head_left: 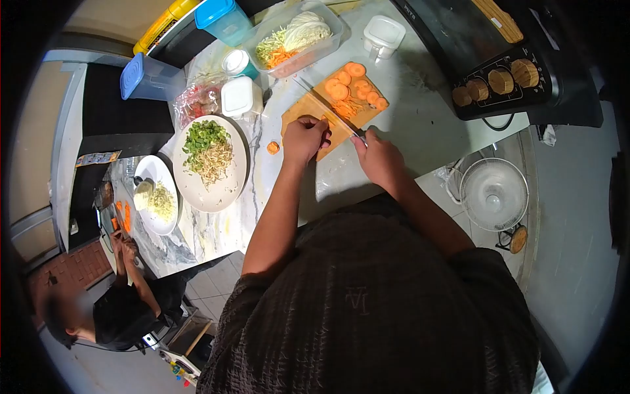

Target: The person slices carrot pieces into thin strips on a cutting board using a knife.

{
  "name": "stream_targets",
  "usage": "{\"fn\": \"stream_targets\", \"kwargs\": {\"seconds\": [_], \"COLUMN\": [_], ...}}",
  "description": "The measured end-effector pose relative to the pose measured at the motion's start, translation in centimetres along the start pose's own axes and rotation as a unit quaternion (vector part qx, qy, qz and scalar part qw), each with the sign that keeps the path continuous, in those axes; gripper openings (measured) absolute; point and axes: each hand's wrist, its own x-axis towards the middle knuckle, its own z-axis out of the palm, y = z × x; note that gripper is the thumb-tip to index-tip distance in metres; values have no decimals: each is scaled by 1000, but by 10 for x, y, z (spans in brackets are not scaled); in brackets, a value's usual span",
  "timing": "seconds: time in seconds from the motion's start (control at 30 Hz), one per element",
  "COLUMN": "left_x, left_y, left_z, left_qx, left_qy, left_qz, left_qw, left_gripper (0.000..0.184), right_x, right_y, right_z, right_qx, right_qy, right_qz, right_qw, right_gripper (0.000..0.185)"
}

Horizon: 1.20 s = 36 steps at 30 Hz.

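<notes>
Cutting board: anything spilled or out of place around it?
One carrot piece lies on the countertop, left of the cutting board; odd, since this person's carrot slices are on the board.

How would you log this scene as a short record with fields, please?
Right hand: grips the knife by its handle
Left hand: fingers bent over the board near the blade; any grip is unclear
Cutting board: wooden, with carrot slices and carrot shreds
Beside board: a carrot piece
Large plate: chopped greens, bean sprouts
Clear container: cabbage, more carrot shreds
Co-worker: hands near orange pieces
</notes>
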Motion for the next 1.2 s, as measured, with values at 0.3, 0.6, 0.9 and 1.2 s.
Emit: {"fn": "stream_targets", "kwargs": {"seconds": [0.3, 0.6, 0.9, 1.2], "left_x": [1, 2, 0, -3], "left_y": [-4, -6, -1, 4], "left_z": [-2, -1, -1, -1], "left_qx": [-22, -30, -8, -6], "left_qy": [-12, 3, 2, 10], "left_qz": [18, 1, -8, -24], "left_qw": [1000, 1000, 1000, 1000], "left_gripper": [23, 23, 18, 20], "right_x": [-2, -1, -5, -2], "right_y": [-7, -7, -10, -22], "right_z": [-9, -9, -5, -14], "right_qx": [95, 103, 73, 89], "right_qy": [-25, -60, -76, -138], "right_qz": [13, 2, 8, 67], "right_qw": [995, 993, 994, 984], "right_gripper": [41, 40, 42, 41]}}
